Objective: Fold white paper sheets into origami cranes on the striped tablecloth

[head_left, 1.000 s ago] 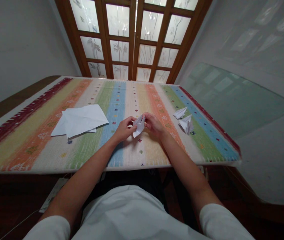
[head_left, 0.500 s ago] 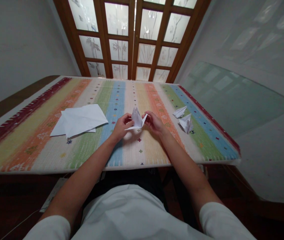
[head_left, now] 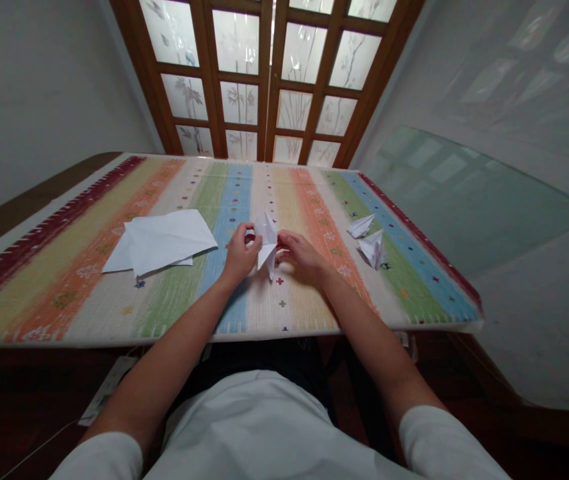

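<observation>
Between my hands, a narrow folded piece of white paper point(head_left: 267, 241) stands nearly upright above the striped woven mat point(head_left: 284, 307). My left hand point(head_left: 241, 253) pinches its left side. My right hand point(head_left: 301, 259) is low by the mat, with its fingertips against the paper's right side. Left of my hands, loose sheets of white paper point(head_left: 161, 241) lie overlapping on the mat. Right of my right hand rest two folded white paper figures point(head_left: 374, 249) point(head_left: 361, 226), apart from each other and from my fingers.
The mat's near edge runs across in front of my forearms, and its right edge borders a green-tinted glass pane point(head_left: 464, 200). Wooden doors with frosted panes point(head_left: 264, 87) stand behind the table. Dark floor and scattered items lie below the near edge.
The folded paper has narrowed from a wide shape with a long flap into a slim upright form. Both hands have dropped lower, nearer the mat. The loose sheets and paper figures stay put.
</observation>
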The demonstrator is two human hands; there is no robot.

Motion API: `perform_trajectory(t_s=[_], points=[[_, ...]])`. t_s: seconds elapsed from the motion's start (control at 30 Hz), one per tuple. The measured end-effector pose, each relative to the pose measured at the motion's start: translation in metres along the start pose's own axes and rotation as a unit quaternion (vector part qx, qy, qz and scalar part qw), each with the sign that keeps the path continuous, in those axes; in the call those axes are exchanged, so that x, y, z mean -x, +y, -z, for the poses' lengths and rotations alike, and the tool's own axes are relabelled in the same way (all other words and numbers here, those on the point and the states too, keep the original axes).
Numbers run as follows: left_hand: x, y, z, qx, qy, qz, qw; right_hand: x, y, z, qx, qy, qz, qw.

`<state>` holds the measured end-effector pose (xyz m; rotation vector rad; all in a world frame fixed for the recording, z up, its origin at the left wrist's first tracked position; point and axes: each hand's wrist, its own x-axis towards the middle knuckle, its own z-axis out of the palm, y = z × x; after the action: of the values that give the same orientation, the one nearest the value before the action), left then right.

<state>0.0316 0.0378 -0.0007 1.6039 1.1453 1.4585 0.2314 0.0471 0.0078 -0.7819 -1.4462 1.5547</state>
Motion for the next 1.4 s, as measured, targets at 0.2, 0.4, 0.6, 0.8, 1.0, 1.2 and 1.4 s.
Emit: perform_trajectory(t_s=[0.2, 0.4, 0.6, 0.8, 1.0, 1.2, 1.4], points=[[0.008, 0.01, -0.002, -0.066, -0.006, -0.069, 0.995, -0.004, 0.002, 0.002, 0.023, 0.082, 0.042, 0.995], [0.01, 0.013, -0.001, -0.026, -0.088, -0.081, 0.992, -0.003, 0.004, -0.002, 0.015, 0.099, 0.046, 0.994], [0.011, 0.016, 0.0, -0.037, -0.098, -0.089, 0.99, 0.0, 0.0, -0.002, -0.023, 0.078, 0.02, 0.996], [0.012, 0.016, -0.001, -0.066, -0.095, -0.081, 0.99, -0.001, 0.001, -0.01, 0.005, 0.043, 0.017, 0.999], [0.01, 0.012, -0.002, -0.018, -0.107, -0.081, 0.991, 0.003, -0.002, -0.007, 0.007, 0.065, 0.025, 0.998], [0.009, 0.012, -0.004, 0.059, -0.095, -0.044, 0.993, 0.002, -0.003, -0.002, -0.012, 0.066, 0.012, 0.998], [0.01, 0.015, -0.004, 0.064, -0.085, -0.02, 0.994, 0.002, -0.003, 0.0, -0.012, 0.066, -0.007, 0.998]])
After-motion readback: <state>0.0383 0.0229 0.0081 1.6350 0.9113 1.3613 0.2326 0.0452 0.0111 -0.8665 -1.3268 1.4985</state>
